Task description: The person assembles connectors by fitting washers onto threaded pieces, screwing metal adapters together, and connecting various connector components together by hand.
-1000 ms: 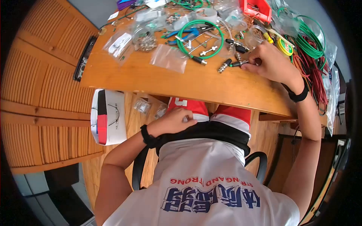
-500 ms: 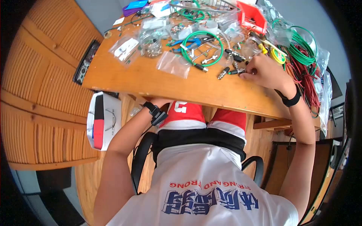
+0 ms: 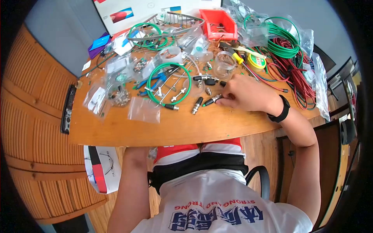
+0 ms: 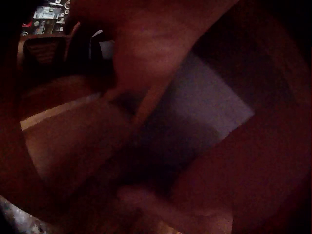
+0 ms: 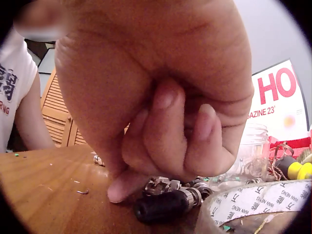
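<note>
Over the right part of the wooden table [image 3: 116, 130], my right hand [image 3: 243, 93] has its fingers curled, with thumb and fingertips at the near end of a black-and-metal cable connector [image 3: 213, 99] with a green tip. A second such connector [image 3: 197, 105] lies beside it. From the right wrist, the thumb [image 5: 122, 189] reaches the tabletop by metal connector parts [image 5: 163, 185] and a black connector [image 5: 165, 205]. My left hand [image 4: 151, 53] is below the table, hidden in the head view; its own wrist view is dark and blurred, and I cannot tell whether it holds anything.
A looped green cable [image 3: 190, 83], blue-handled pliers [image 3: 155, 83] and a clear plastic bag [image 3: 143, 110] lie left of the connectors. Behind stand a clear jar [image 3: 224, 64] and a red bin [image 3: 218, 25]. Coiled green cable [image 3: 285, 46] and red cables [image 3: 297, 81] fill the right side.
My left hand has gone from my lap to beneath the table edge. The head view has tilted up toward the table. My right hand stays at the same connector.
</note>
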`<action>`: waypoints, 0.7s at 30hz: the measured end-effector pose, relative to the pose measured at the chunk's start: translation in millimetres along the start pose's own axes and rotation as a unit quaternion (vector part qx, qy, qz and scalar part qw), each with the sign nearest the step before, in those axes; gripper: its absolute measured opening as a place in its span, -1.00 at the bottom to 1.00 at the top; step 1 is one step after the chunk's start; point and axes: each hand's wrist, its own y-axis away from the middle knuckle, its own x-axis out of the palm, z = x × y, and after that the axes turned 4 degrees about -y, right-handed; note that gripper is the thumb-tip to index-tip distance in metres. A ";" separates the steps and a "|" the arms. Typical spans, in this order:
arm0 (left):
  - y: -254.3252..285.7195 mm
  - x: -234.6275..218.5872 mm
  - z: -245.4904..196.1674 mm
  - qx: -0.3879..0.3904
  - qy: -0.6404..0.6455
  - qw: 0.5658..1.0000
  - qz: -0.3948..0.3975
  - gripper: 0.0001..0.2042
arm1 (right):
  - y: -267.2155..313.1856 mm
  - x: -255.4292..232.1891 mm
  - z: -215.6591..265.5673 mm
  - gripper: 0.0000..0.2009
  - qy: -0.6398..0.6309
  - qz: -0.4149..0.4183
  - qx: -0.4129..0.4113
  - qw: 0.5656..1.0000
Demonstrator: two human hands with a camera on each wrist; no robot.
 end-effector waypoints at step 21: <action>56.3 -0.6 0.0 -0.041 0.020 0.998 -0.041 -0.68 | -8.6 -1.2 -3.3 -0.63 -0.028 0.046 0.023 0.998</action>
